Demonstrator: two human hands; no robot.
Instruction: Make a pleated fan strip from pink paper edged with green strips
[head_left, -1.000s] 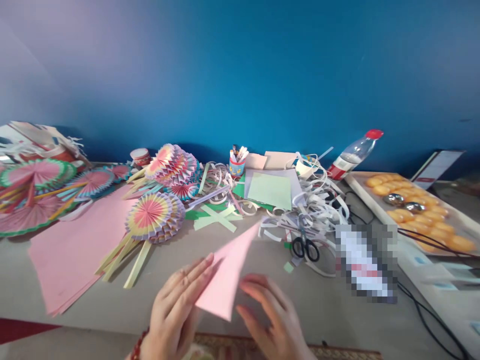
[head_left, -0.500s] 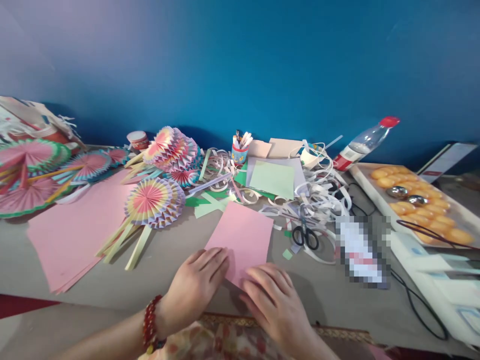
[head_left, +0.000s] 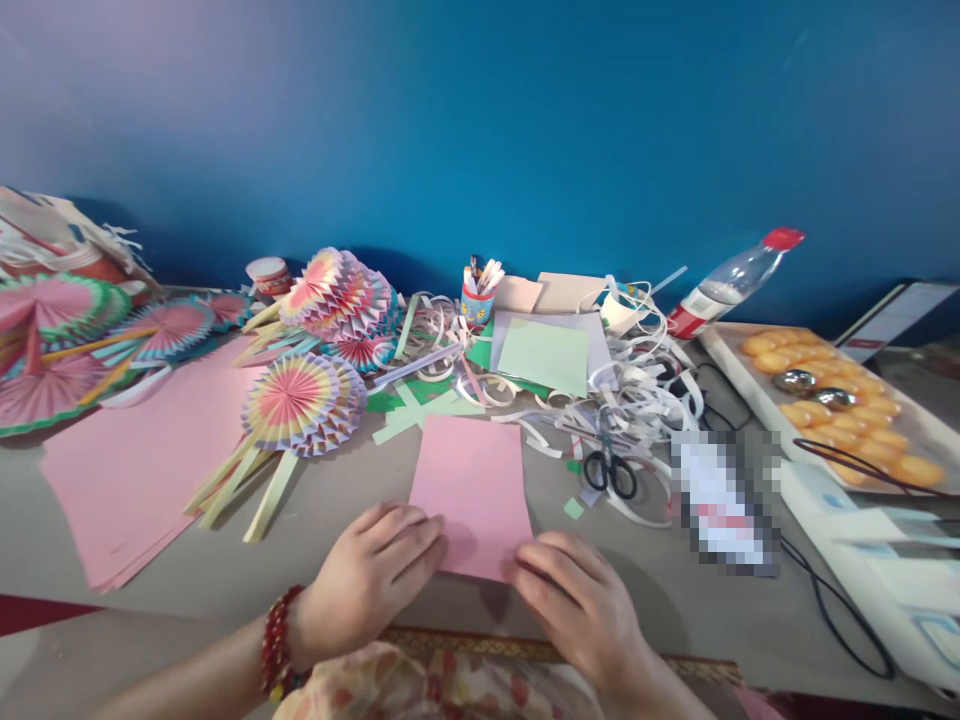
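Note:
A pink sheet of paper (head_left: 471, 470) lies squarely in front of me on the grey table. My left hand (head_left: 382, 570) grips its near left corner, fingers together and thumb hidden underneath. At the near right corner, my right hand (head_left: 574, 600) pinches the edge between fingers and thumb. A pair of scissors with black handles (head_left: 610, 473) rests to the right of the sheet. Left of it sits a folded paper fan (head_left: 300, 400) in pink, yellow and lilac with pale stick handles.
A stack of pink paper (head_left: 135, 480) spreads out at the left, beside more fans (head_left: 56, 310). Paper strips (head_left: 645, 400), a pen cup (head_left: 477, 303) and green paper (head_left: 545, 352) line the back. A bottle (head_left: 731, 285), a tray of yellow items (head_left: 720, 352) and cables stand right.
The pink sheet has turned counter-clockwise and now lies straighter before me. My left hand has shifted slightly left, my right hand slightly right along its near edge.

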